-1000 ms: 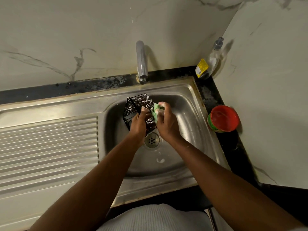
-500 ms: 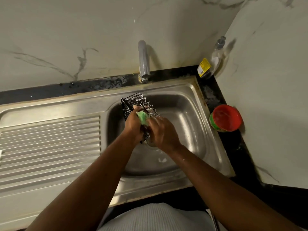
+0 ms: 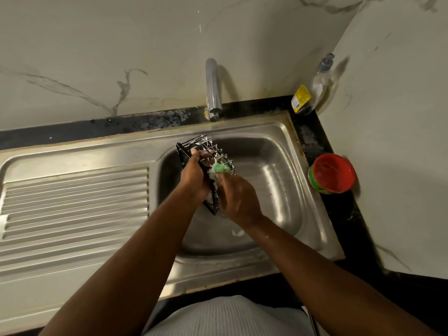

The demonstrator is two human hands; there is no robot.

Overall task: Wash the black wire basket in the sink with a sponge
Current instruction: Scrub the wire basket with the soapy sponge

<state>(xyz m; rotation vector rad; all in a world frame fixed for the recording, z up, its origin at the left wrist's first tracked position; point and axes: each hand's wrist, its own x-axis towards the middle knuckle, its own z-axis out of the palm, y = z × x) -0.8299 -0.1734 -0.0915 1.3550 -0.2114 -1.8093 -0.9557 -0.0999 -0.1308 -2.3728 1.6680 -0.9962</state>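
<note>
- basket is tilted over the sink bowl, sudsy
- left hand has fingers curled round its side
- right hand has fingers clamped on the green sponge, pressed against the wires
- red tub sits just right of the sink

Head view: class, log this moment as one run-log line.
stage: scrubbing | left hand: grips black wire basket over sink | right hand: holds soapy green sponge against basket
</note>
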